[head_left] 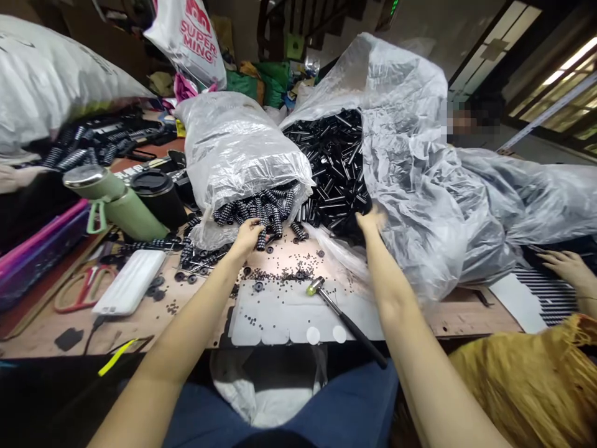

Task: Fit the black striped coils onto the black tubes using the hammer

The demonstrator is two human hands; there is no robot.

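Observation:
My left hand [248, 235] is closed at the mouth of a clear plastic bag [242, 146], its fingers pressed on a black ribbed piece [261, 238]. More of these ribbed pieces spill from that bag. At a larger open bag [410, 168], my right hand [372, 219] reaches to the lower edge of a heap of short, shiny black tubes [333, 168]. Motion smears that hand, and its fingers are partly lost against the dark heap. Between my forearms a small hammer [345, 317] with a black handle lies on a whitish sheet [280, 311].
Tiny black bits and washers [259, 287] are scattered over the table [196, 323]. On the left are a green tumbler [135, 211], a black cup [158, 196], a white power bank [130, 283] and red scissors [86, 289]. A co-worker's hand [566, 267] rests at the right.

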